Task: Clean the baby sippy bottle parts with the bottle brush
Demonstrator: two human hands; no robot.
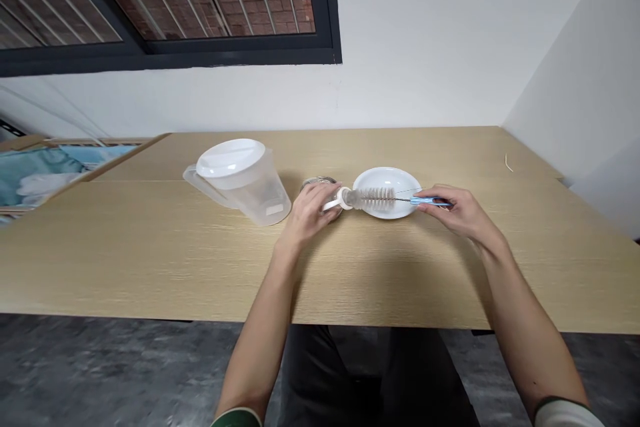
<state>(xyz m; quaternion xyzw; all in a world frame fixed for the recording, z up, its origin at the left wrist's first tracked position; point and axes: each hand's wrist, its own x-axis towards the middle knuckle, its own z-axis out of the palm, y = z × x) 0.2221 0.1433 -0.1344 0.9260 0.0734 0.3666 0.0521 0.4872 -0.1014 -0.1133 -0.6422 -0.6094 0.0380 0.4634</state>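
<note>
Table [150, 260]: brush [377, 196] is held over bowl [390, 175], nearer the far edge.
Left hand [311, 208]: white-rimmed container [345, 197] is gripped.
Right hand [457, 208]: brush handle [423, 200] is pinched.
Brush: rim work seems in hand; straight alignment is called for.

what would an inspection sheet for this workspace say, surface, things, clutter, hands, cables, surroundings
Surface: pale wood-grain table, shadowed toward the front edge
Things in use: blue-handled brush, tip against or inside a white-and-clear piece, cannot tell which; white bowl behind it in view
Clutter: lidded pitcher at left; small white strip at right; metal-rimmed item, mostly hidden
Hands: left hand holds the piece; right hand grips the brush
Cables: pale lines on the wall, cannot tell if cables
Surroundings: barred window; compartment with cloth at left
</note>
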